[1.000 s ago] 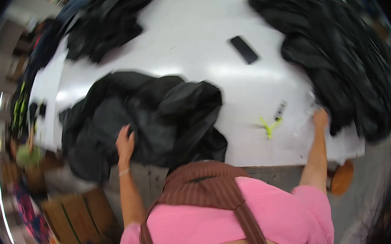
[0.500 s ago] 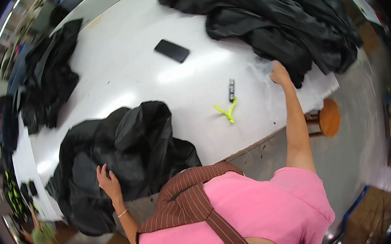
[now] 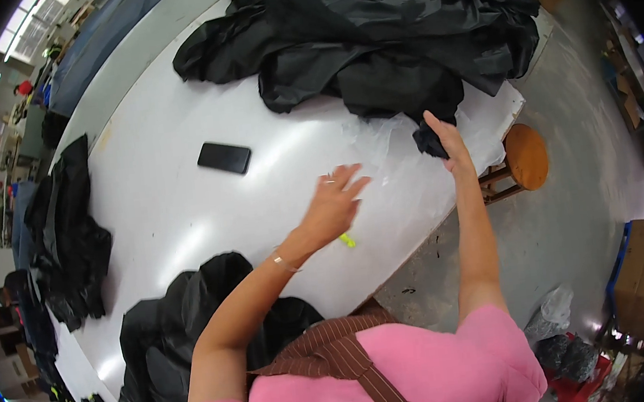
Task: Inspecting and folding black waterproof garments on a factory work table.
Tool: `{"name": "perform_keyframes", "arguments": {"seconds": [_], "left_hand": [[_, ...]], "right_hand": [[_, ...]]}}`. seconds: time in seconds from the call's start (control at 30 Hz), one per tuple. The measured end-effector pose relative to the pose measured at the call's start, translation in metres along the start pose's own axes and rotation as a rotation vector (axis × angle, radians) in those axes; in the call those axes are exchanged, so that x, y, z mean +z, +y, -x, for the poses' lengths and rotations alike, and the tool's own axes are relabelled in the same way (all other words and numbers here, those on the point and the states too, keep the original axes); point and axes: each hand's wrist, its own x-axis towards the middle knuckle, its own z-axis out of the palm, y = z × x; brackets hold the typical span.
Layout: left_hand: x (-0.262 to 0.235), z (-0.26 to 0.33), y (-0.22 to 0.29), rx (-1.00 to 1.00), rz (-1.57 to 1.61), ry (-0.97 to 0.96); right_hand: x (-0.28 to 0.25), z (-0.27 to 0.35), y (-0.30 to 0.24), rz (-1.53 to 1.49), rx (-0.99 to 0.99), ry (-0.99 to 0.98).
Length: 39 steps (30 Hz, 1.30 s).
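My right hand [image 3: 451,143] is closed on a bunched end of black fabric [image 3: 432,141] at the near right corner of a large heap of black fabric [image 3: 368,39]. My left hand [image 3: 333,204] hovers above the middle of the white table [image 3: 158,210] with its fingers apart and nothing in them. Between the two hands lies thin crumpled clear plastic [image 3: 379,144]. A bright yellow strip [image 3: 347,240] shows just below my left hand, which hides part of it.
A black phone [image 3: 225,158] lies left of my hands. More black fabric [image 3: 160,340] is piled at the near edge, and another piece [image 3: 70,235] hangs at the left. A wooden stool [image 3: 527,156] stands beside the table's right edge.
My left hand has left the near black fabric and come over the table's middle. My right hand has gone from the clear plastic to a bunch of black fabric. The view has shifted.
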Motion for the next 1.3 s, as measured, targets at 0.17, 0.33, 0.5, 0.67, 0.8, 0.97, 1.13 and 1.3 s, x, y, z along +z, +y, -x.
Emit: {"name": "perform_keyframes", "arguments": {"seconds": [0.17,0.33,0.5,0.67,0.8,0.97,1.13,1.3], "left_hand": [[0.082,-0.085,-0.016,0.162,-0.144,-0.154],[0.106,-0.111,-0.059,-0.051,-0.225,-0.300],[0.095,-0.139,-0.092,-0.181,-0.266,-0.321],[0.098,-0.165,-0.119,-0.292,-0.239,-0.328],[0.097,-0.189,-0.142,-0.457,-0.272,-0.182],[0.094,-0.177,-0.197,-0.449,-0.251,-0.044],[0.073,-0.147,-0.183,-0.322,-0.044,-0.033],[-0.015,0.031,-0.127,-0.209,0.124,0.122]], "right_hand": [[-0.018,-0.034,0.050,-0.670,0.437,0.048],[0.002,-0.081,0.054,-0.967,0.361,0.002],[0.005,-0.151,0.046,-1.004,0.381,-0.046],[0.045,-0.183,-0.025,-0.676,0.095,-0.008],[0.091,-0.153,-0.112,-0.530,-0.015,-0.021],[0.088,-0.139,0.010,-0.545,0.153,-0.044],[-0.009,-0.171,0.111,-0.418,0.354,0.028],[0.018,-0.094,0.063,-0.482,0.363,-0.049]]}}
